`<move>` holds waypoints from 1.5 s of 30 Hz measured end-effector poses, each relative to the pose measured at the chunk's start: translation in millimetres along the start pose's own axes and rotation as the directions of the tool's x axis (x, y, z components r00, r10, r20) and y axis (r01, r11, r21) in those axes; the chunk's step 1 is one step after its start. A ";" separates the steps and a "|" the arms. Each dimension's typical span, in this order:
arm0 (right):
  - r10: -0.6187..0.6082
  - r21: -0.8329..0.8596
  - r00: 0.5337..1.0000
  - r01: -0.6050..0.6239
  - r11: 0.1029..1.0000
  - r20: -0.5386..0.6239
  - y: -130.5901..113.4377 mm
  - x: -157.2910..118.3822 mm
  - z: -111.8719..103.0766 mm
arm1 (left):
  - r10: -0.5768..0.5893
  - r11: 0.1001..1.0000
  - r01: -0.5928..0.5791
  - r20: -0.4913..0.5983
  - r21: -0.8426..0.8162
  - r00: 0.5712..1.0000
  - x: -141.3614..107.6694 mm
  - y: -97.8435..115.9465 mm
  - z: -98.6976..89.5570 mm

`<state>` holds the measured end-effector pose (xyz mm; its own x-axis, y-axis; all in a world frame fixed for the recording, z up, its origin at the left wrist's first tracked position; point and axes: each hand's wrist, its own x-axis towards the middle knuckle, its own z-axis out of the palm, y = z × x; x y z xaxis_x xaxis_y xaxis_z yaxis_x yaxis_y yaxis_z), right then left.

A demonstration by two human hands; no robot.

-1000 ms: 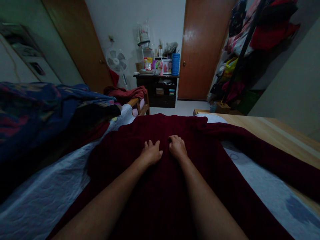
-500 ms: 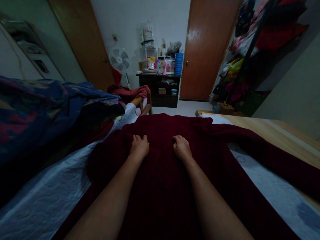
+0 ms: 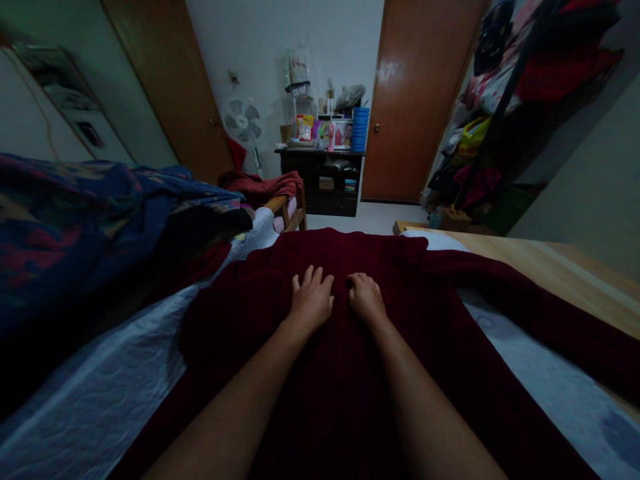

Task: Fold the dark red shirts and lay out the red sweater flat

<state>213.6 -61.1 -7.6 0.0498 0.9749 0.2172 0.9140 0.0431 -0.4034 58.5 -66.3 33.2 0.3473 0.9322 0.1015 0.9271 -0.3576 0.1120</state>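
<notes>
A dark red long-sleeved garment (image 3: pixel 330 387) lies spread over the bed, one sleeve stretched out to the right. My left hand (image 3: pixel 313 299) rests on its upper middle with the fingers apart and nothing held. Close beside it on the right, my right hand (image 3: pixel 367 297) lies on the same cloth, its fingers curled together; whether they pinch any fabric is too dark to make out. The garment's left sleeve is bunched or folded near my left forearm.
A blue patterned cloth (image 3: pixel 100 220) is heaped on the left over the pale bedsheet (image 3: pixel 125 373). Wooden boards (image 3: pixel 560 267) edge the right. Beyond stand a fan (image 3: pixel 244 123), a dark cabinet (image 3: pixel 323 193), a door (image 3: pixel 405 100) and hanging clothes (image 3: pixel 555 73).
My left hand has moved right across the garment, closer to my right hand, and its fingers are more spread. My right hand has hardly moved.
</notes>
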 end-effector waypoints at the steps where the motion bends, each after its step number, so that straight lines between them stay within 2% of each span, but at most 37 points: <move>1: 0.000 0.005 1.000 0.000 1.000 -0.001 -0.2 -0.1 -0.2 | -0.020 0.998 0.025 -0.079 0.057 0.997 0.5 -6.5 -5.3; 3: 0.003 0.015 1.000 -0.003 1.000 -0.004 -0.6 -0.2 -0.4 | -0.091 0.985 0.115 -0.169 0.132 0.981 2.2 -21.6 -13.4; 4: 0.003 0.019 1.000 -0.003 1.000 -0.006 -0.7 -0.4 -0.6 | -0.135 0.975 0.161 -0.168 0.152 0.976 3.1 -29.4 -15.4; 6: 0.002 0.024 1.000 -0.001 1.000 -0.011 -0.9 -0.8 -0.8 | -0.205 0.961 0.215 -0.078 0.174 0.976 4.9 -43.8 -15.2; 9: -0.002 0.026 1.000 0.003 1.000 -0.017 -1.0 -1.5 -1.1 | -0.229 0.959 0.212 0.074 0.186 0.971 6.7 -57.9 -9.9; 10: -0.003 0.025 1.000 0.004 1.000 -0.020 -0.9 -1.7 -1.0 | -0.229 0.957 0.213 0.067 0.197 0.971 7.2 -60.3 -8.5; 12: -0.005 0.024 1.000 0.006 1.000 -0.027 -0.7 -2.0 -0.6 | -0.237 0.943 0.240 -0.044 0.230 0.971 8.0 -62.4 -7.3; 14: -0.004 0.025 1.000 0.005 1.000 -0.029 -0.4 -2.0 0.0 | -0.274 0.917 0.308 -0.164 0.253 0.948 8.7 -63.2 -8.1; 15: -0.003 0.026 1.000 0.004 1.000 -0.028 -0.2 -1.9 0.3 | -0.300 0.905 0.340 -0.185 0.253 0.936 9.0 -63.8 -9.0; 17: -0.003 0.028 1.000 0.004 1.000 -0.024 0.1 -1.5 0.8 | -0.349 0.896 0.372 -0.133 0.242 0.928 9.2 -65.5 -11.6; 20: -0.004 0.029 1.000 0.004 1.000 -0.017 0.3 -1.0 0.9 | -0.366 0.902 0.358 -0.012 0.240 0.931 8.6 -68.7 -18.3; 24: 0.003 0.021 1.000 -0.002 1.000 -0.008 0.2 -1.0 0.5 | -0.368 0.912 0.352 0.041 0.210 0.929 8.5 -71.8 -33.5; 27: 0.001 0.019 1.000 -0.001 1.000 -0.017 0.2 -1.0 0.7 | -0.384 0.920 0.360 0.173 0.157 0.907 9.8 -76.2 -42.4; 30: -0.003 0.026 1.000 0.004 1.000 -0.019 0.5 -0.6 1.1 | -0.383 0.922 0.341 0.295 0.183 0.875 10.1 -82.6 -42.3; 32: -0.003 0.030 1.000 0.003 1.000 -0.015 0.8 -0.3 1.3 | -0.385 0.919 0.335 0.302 0.206 0.872 9.4 -84.6 -37.3; 35: -0.003 0.038 1.000 0.003 0.999 -0.010 1.2 -0.1 1.5 | -0.319 0.930 0.290 0.106 0.226 0.942 9.1 -77.5 -25.1; 37: -0.006 0.041 1.000 0.007 0.999 -0.011 1.6 0.1 1.8 | -0.187 0.962 0.190 -0.034 0.198 0.982 10.4 -65.2 -14.7; 38: -0.007 0.039 1.000 0.008 0.999 -0.012 1.7 0.1 1.9 | -0.109 0.980 0.118 -0.063 0.157 0.992 11.4 -57.4 -9.0; 41: -0.006 0.022 1.000 0.006 1.000 -0.010 1.8 0.5 2.2 | 0.076 0.996 -0.075 0.025 -0.038 0.997 13.2 -34.3 9.5; 43: 0.003 0.011 1.000 -0.003 1.000 -0.005 1.6 0.5 2.2 | 0.097 0.989 -0.082 0.119 -0.127 0.988 12.8 -25.2 21.0; 45: 0.005 0.009 1.000 -0.004 1.000 -0.007 1.2 0.4 2.0 | 0.037 0.991 -0.015 0.166 -0.132 0.986 12.0 -25.1 29.3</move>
<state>214.0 -60.2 -9.8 0.0567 0.9735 0.2214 0.9101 0.0408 -0.4125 43.5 -44.5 2.6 0.3995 0.9148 -0.0595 0.8953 -0.3754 0.2400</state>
